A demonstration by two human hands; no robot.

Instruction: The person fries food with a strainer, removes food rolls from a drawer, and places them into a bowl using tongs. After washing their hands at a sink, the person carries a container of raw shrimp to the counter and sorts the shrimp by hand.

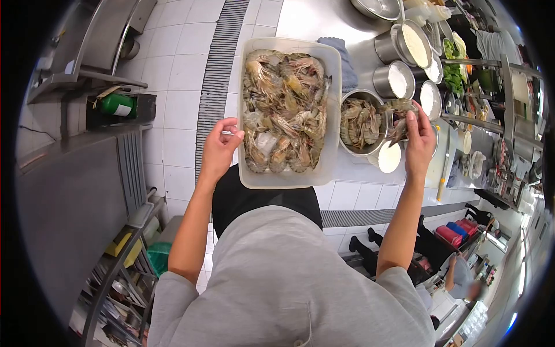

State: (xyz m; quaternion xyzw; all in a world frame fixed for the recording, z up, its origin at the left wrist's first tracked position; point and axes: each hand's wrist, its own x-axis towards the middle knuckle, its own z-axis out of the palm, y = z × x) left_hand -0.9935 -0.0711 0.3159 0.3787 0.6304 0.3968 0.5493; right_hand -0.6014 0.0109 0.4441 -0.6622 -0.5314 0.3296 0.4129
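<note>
My left hand (221, 149) grips the left rim of a translucent plastic tub (334, 115), fingers and thumb closed about its edge. Raw, unpeeled shrimp (283, 110) with heads and legs on fill the tub, with a pale, clear lump near the lower left. My right hand (420, 141) pinches one or more shrimp (398, 118) just right of a round metal bowl (364, 151); I cannot tell how many. Several more shrimp (361, 124) lie inside that bowl, right of the tub.
A blue-grey cloth (341, 58) lies behind the tub on the steel counter (306, 20). Metal pots of white contents (399, 79) crowd the right side, beside green leaves (454, 66). A floor drain grate (217, 63) runs at left. A person (462, 277) is at far lower right.
</note>
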